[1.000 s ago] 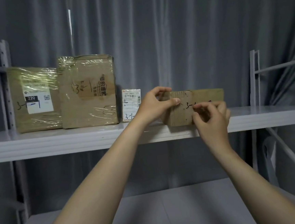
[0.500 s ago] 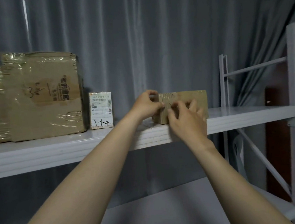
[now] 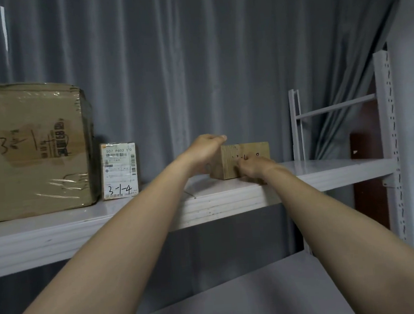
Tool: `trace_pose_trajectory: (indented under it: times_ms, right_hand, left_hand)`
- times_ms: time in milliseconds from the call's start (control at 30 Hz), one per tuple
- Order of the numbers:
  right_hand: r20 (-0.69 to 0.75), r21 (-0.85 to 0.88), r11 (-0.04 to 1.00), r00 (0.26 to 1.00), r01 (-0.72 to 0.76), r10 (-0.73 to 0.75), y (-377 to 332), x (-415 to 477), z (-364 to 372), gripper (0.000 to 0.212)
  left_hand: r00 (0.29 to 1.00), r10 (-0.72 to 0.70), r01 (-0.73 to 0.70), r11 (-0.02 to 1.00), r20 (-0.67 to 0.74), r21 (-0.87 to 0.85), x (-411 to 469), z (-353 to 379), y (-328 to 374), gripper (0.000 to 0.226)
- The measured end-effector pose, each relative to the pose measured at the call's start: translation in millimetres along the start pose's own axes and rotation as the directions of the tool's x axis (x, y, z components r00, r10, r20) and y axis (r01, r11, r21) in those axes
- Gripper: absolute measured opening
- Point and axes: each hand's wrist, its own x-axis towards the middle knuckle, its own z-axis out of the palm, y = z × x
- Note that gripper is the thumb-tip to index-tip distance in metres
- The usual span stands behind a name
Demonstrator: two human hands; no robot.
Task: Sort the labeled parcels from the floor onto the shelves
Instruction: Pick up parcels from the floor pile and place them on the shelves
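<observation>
A small brown cardboard parcel with handwritten numbers stands on the upper white shelf. My left hand grips its left end, thumb over the top edge. My right hand holds the parcel's front lower face, fingers curled against it and covering part of the writing. The parcel's base rests on the shelf board.
To the left on the same shelf stand a small white-labelled parcel marked 3-1-4 and a large taped cardboard box. A lower shelf board lies below. White shelf uprights rise at the right; grey curtain hangs behind.
The parcel has been pushed farther back onto the shelf and both hands went with it. The view has shifted right, so the leftmost box has left the frame.
</observation>
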Motion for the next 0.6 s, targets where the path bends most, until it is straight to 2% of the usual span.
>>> trace_pose_trajectory:
  times_ms: [67,133,233,300,367,433,500,600]
  right_hand:
    - [0.017,-0.005,1.000,1.000,0.010,-0.009,-0.6,12.1,0.3,0.070]
    - [-0.034,0.050,0.997,0.998,0.060,-0.058,2.6,14.4,-4.3,0.062]
    - [-0.284,0.203,0.960,0.950,0.194,-0.132,24.8,-3.2,-20.7,0.040]
    - [-0.480,0.273,0.921,0.869,0.277,-0.119,53.0,-26.5,-33.8,0.027]
    - [-0.603,0.346,0.878,0.796,0.331,-0.063,87.6,-54.4,-44.1,0.024]
    - [-0.650,0.417,0.835,0.760,0.358,-0.001,127.5,-84.9,-51.8,0.027]
    - [-0.651,0.466,0.822,0.756,0.327,0.068,174.7,-116.3,-53.8,0.030]
    - [-0.593,0.475,0.868,0.781,0.144,0.196,255.9,-165.4,-37.1,0.021]
  left_hand:
    - [1.000,0.011,-0.011,1.000,0.001,-0.018,-0.2,1.6,0.1,0.035]
    - [0.999,0.042,-0.043,0.998,-0.018,-0.054,-1.2,6.7,1.7,0.022]
    - [0.987,0.125,-0.142,0.975,-0.105,-0.170,-2.7,23.3,8.8,0.014]
    - [0.974,0.182,-0.214,0.931,-0.132,-0.297,-7.2,44.6,18.0,0.015]
    - [0.962,0.245,-0.274,0.878,-0.123,-0.392,-17.3,73.3,26.7,0.019]
    - [0.950,0.304,-0.302,0.838,-0.072,-0.454,-31.2,109.0,28.8,0.023]
    - [0.945,0.328,-0.273,0.825,0.025,-0.494,-47.1,151.6,23.7,0.023]
    - [0.935,0.288,-0.159,0.862,0.208,-0.481,-69.3,229.5,5.6,0.024]
